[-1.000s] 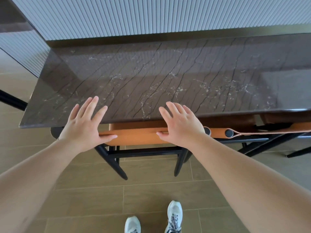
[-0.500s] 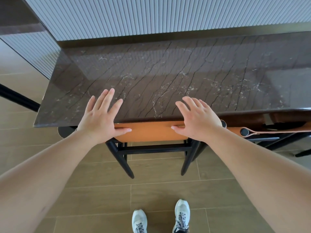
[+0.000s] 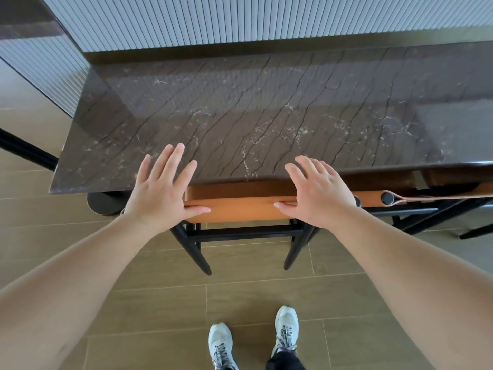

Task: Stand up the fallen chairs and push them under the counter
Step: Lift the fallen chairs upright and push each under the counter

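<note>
Our grip here is no clamp at all: both hands are spread flat, fingers straight and apart. Our left hand point(image 3: 160, 190) lies at the left end of the chair's tan leather backrest point(image 3: 240, 206), its thumb stretched along the leather's top face; our right hand point(image 3: 317, 193) mirrors it at the right end, thumb likewise laid on the leather. We cannot tell whether the palms bear on the backrest or hover just above it, since the hands hide the contact. The fingertips reach over the near edge of the dark marble table point(image 3: 266, 116).

The chair point(image 3: 240, 231) stands upright on its black legs, backrest close against the table's edge and the seat hidden beneath the slab. We judge this chair to be as good as home: upright, square to the edge, with little room left to travel. At most a last nudge remains before we let go.

To the right, a second chair point(image 3: 426, 198) of the same tan leather and black frame also sits tucked under the table, only partly in view. A round black base point(image 3: 106, 200) shows on the wooden floor point(image 3: 266, 295) under the table's left corner, and a dark bar point(image 3: 26, 149) crosses the far left. We see no chair lying on its side, though the view is narrow, so we cannot say the whole job is finished.
</note>
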`<state>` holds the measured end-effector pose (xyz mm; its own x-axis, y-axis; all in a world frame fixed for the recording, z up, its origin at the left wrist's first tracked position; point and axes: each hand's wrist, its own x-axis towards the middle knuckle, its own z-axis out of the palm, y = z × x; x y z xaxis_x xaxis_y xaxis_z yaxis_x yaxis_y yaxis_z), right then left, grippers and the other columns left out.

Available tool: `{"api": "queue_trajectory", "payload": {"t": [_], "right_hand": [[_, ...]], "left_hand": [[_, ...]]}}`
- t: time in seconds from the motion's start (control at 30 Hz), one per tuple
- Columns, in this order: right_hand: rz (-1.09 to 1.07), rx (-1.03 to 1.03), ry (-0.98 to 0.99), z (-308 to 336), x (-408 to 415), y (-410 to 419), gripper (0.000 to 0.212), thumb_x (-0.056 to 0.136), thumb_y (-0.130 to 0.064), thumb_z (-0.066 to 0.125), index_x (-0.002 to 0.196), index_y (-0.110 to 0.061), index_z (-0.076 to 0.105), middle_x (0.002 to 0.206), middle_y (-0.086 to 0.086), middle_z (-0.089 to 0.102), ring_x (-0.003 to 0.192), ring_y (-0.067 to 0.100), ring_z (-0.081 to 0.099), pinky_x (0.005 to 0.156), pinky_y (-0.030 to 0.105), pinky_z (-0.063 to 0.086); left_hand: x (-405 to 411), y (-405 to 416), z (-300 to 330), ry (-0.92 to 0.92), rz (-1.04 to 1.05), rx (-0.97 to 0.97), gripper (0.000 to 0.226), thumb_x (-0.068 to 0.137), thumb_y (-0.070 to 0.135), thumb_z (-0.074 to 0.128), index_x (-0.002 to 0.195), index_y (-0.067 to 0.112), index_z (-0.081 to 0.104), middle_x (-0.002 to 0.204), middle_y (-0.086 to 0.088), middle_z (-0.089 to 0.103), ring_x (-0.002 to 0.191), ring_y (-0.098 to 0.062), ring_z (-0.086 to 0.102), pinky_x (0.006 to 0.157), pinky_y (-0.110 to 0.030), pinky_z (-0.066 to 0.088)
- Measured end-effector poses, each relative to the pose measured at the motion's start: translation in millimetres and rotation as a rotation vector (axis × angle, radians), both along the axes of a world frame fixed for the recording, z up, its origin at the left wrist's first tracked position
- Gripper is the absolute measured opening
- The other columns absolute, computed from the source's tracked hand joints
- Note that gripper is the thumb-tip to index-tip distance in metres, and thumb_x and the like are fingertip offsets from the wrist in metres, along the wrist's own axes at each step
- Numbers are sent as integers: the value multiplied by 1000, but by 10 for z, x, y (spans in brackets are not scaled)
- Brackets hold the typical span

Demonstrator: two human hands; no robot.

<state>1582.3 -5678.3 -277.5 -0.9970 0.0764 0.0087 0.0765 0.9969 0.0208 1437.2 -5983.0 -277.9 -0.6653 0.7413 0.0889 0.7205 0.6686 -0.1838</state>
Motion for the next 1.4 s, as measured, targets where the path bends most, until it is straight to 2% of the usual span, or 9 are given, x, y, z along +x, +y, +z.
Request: {"api": "queue_trajectory", "payload": {"t": [0.33, 0.53, 0.73, 1.0, 1.17, 1.4], "right_hand": [[0, 5, -35, -2, -58, 22, 78, 83, -74, 45, 138, -19, 35, 146, 11, 41, 133, 31, 42, 112, 48, 37], [19, -45, -28, 7, -50, 43, 79, 83, -70, 51, 140, -18, 36, 146, 11, 41, 134, 31, 41, 113, 49, 36], [18, -63, 25, -106, 124, -27, 75, 79, -70, 51, 131, -16, 42, 137, 10, 46, 125, 30, 47, 107, 48, 41], [3, -89, 34, -213, 281, -110, 74, 81, -69, 55, 129, -15, 43, 138, 11, 47, 124, 30, 48, 107, 49, 41], [-20, -85, 36, -208, 258, -152, 74, 81, -71, 54, 129, -16, 40, 138, 11, 47, 124, 31, 49, 107, 48, 41], [-56, -108, 46, -273, 166, -554, 69, 82, -67, 54, 125, -14, 44, 132, 10, 48, 119, 31, 49, 106, 48, 40]], "left_hand": [[-52, 26, 39, 5, -13, -2, 102, 74, 81, 49, 147, 11, 38, 161, -19, 16, 149, -36, 15, 117, -62, 14], [-33, 45, 77, 12, -17, -43, 99, 78, 82, 48, 146, 11, 40, 161, -19, 20, 149, -36, 19, 117, -61, 14], [104, -15, -19, 49, -110, -67, 93, 82, 79, 34, 145, 12, 40, 160, -19, 23, 148, -37, 23, 118, -59, 4], [135, -90, -92, 150, -221, -118, 87, 85, 76, 42, 143, 11, 45, 157, -19, 30, 144, -38, 30, 116, -63, 8], [78, -119, -85, 141, -220, -102, 91, 85, 77, 39, 150, 13, 37, 160, -18, 24, 147, -37, 25, 117, -63, 5], [-186, -368, -106, 121, -213, -147, 95, 83, 80, 37, 147, 9, 41, 157, -21, 30, 144, -40, 31, 115, -64, 9]]}}
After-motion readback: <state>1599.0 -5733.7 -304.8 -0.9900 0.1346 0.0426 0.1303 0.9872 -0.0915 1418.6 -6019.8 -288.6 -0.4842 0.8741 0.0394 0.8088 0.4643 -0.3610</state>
